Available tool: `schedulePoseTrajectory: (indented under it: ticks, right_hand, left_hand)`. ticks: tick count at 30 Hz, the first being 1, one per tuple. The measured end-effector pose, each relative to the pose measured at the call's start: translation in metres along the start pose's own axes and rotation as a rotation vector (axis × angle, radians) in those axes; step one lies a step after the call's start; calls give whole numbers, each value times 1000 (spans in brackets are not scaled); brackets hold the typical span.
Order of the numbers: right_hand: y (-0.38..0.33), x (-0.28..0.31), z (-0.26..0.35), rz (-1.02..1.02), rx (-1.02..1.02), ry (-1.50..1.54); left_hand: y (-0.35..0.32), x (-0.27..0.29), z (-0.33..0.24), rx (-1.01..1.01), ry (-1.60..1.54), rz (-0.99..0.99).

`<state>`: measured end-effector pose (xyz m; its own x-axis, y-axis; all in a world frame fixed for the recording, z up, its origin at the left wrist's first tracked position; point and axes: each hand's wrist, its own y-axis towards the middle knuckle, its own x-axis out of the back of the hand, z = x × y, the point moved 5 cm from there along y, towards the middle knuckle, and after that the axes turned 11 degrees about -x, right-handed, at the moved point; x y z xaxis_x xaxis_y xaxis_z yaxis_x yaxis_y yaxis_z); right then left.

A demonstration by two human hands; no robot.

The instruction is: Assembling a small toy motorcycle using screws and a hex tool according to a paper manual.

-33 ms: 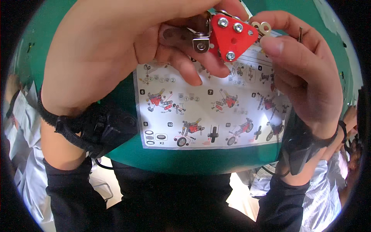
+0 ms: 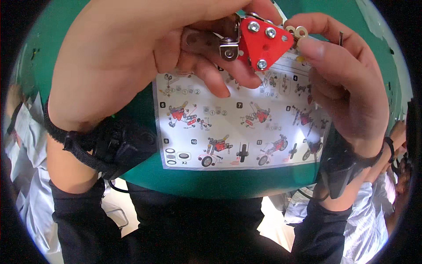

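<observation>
Nothing moved between frames (same instant). Left hand (image 2: 145, 61) closed on metal bracket (image 2: 211, 39) bolted to red plate (image 2: 263, 44); right hand (image 2: 347, 88) pinches plate's washer corner (image 2: 301, 31). Both sit above instruction sheet (image 2: 228, 132) on green bench (image 2: 145, 176).

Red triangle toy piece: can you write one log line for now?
left hand: holds red triangular metal plate | right hand: pinches its corner | below: picture instruction sheet, green table

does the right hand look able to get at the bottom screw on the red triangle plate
Probably yes. The right hand already pinches at the corner of the red triangle plate, and the bottom screw faces up uncovered, though the left hand has fingers just beneath it.
</observation>
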<state>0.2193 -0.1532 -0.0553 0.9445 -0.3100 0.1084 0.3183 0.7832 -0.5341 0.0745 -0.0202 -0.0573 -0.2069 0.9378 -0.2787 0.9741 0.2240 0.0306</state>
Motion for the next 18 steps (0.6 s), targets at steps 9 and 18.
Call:
schedulePoseTrajectory:
  ticks: [9,18]
  right_hand:
    - [3,3,-1,46,-56,199]
    - [3,6,2,-40,-55,191]
  left_hand:
    - [-4,0,-4,24,-64,47]
    - [-2,-16,-19,302,45,-156]
